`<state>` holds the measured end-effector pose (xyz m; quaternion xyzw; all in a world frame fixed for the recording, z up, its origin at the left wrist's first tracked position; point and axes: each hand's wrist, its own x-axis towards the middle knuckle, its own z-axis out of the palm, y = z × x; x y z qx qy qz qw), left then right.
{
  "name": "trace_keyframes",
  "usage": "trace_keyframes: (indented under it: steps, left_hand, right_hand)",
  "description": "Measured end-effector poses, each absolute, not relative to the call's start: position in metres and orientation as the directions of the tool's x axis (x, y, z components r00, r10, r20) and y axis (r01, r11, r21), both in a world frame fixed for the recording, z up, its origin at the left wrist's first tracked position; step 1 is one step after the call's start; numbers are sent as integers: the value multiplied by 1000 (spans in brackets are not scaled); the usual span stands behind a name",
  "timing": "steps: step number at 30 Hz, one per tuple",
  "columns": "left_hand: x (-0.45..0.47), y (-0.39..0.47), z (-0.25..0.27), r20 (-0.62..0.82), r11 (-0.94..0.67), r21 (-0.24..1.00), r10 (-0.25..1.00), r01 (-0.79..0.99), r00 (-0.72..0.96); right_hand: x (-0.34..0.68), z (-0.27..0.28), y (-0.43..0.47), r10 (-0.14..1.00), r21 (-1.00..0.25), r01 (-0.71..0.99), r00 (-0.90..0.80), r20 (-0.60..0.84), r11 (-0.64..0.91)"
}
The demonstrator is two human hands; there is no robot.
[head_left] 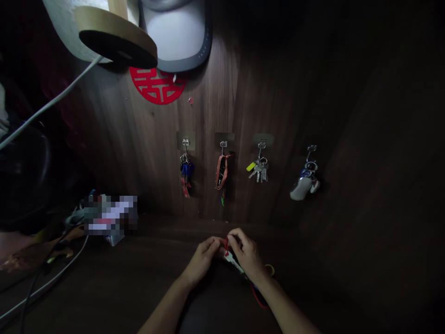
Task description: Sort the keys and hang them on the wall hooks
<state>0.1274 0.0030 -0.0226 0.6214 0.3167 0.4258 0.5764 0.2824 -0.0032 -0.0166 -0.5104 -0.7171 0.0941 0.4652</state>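
A silvery key (234, 262) hangs at a slant from a red cord (226, 247) between my two hands, low in the middle of the view. My right hand (249, 256) pinches the cord's upper part with thumb and bent fingers. On the other side, my left hand (204, 258) is closed with its fingertips pinched on the cord, just left of the key's head. Below my right wrist, a yellowish ring (270, 269) and a red loop (257, 297) show partly; whether they join the key is hidden.
Hooks on the wooden wall hold a blue key bunch (187, 168), a pink strap (221, 172), keys with a yellow tag (259, 170) and a grey-white key fob (301, 187). A lamp base (116, 35) and a cap (175, 35) are above. Cables (57, 99) run left.
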Motion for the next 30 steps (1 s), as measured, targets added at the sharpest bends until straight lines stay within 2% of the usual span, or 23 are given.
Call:
trace_keyframes:
  steps: [2, 4, 10, 13, 18, 20, 25, 30]
  left_hand:
    - [128, 2, -22, 108, -19, 983, 867, -184, 486]
    - [129, 1, -22, 95, 24, 976, 851, -218, 516]
    - [130, 3, -26, 118, -66, 989, 891, -131, 438]
    - [131, 4, -27, 142, -87, 984, 910, -155, 389]
    - [130, 1, -22, 172, -143, 985, 860, -96, 481]
    - [130, 1, -20, 176, -167, 984, 865, -60, 471]
    - [132, 1, -19, 169, -153, 986, 901, -71, 401]
    - [134, -1, -18, 136, -78, 986, 892, -149, 431]
  right_hand:
    - [285, -18, -1, 824, -637, 639, 10, 567, 431]
    - [286, -19, 1, 830, -662, 623, 36, 557, 417]
    - [282, -19, -1, 836, -732, 494, 17, 549, 470]
    - [279, -17, -3, 846, -783, 392, 20, 533, 484]
    - [277, -14, -4, 861, -838, 276, 59, 504, 471]
    - [278, -12, -4, 868, -857, 231, 85, 489, 460]
    - [282, -12, -2, 870, -875, 206, 147, 470, 438]
    - [285, -12, 2, 883, -895, 187, 173, 436, 405]
